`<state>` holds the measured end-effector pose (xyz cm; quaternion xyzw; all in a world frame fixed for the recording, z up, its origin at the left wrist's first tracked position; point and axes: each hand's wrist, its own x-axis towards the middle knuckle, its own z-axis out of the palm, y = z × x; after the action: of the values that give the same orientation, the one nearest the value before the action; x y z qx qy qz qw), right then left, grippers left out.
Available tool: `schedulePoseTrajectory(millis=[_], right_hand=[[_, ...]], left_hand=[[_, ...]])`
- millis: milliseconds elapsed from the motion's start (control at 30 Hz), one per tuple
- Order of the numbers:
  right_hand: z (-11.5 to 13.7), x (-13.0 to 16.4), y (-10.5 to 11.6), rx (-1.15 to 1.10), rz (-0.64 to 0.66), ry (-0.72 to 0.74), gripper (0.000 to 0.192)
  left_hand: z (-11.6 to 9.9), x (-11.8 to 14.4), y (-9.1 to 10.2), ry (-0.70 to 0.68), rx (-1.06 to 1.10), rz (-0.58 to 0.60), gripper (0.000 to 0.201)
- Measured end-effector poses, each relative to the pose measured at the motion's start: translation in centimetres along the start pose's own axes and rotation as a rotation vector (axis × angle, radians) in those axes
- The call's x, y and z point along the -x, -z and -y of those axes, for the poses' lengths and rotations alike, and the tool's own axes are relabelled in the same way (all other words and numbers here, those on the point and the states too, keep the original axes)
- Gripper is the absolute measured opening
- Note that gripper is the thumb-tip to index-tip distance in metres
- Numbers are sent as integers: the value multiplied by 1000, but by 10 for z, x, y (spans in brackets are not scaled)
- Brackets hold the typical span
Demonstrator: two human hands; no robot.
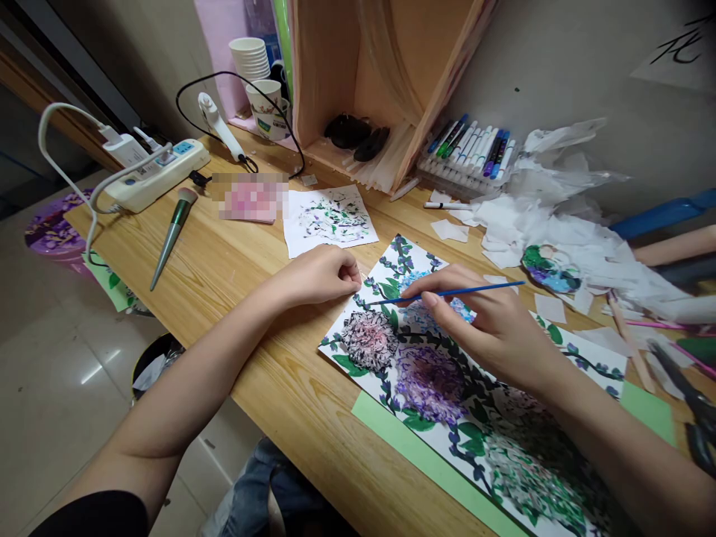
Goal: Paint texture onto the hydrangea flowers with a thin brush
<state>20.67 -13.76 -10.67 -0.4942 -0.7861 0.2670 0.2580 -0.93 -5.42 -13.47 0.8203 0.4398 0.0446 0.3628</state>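
Note:
My right hand [484,321] is closed around a thin blue paintbrush [495,286]. The brush's tip points left and is at the painted vine near the left edge of a white sheet, a flower painting [430,384]. Textured pink, purple, blue and green blooms with green leaves and dark vines cover that sheet; my right hand and forearm hide part of it. My left hand [327,274] rests in a loose fist beside the painting's upper left edge, with nothing visible in its curled fingers. Under the painting lies a light green sheet [385,425].
Behind my left hand lie a paint-marked sheet [333,218] and a makeup brush [173,237]. A power strip [162,175] stands far left. At the right are a paint palette [551,268], crumpled tissue [604,261], scissors [688,395] and a marker box [464,175].

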Motion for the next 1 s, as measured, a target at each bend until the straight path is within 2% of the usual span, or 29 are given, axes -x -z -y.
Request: schedulePoseTrajectory(millis=[167,367,1000], right_hand=[[-1,1,3,2,-51,8,18],[-2,-1,1,5,10,0,21],[-2,-1,1,9,-18,2,20]], left_hand=[[0,0,0,-5,-8,-5,19],[0,0,-1,-14,-13,-7,19],[1,0,-1,-4,4,1,19]])
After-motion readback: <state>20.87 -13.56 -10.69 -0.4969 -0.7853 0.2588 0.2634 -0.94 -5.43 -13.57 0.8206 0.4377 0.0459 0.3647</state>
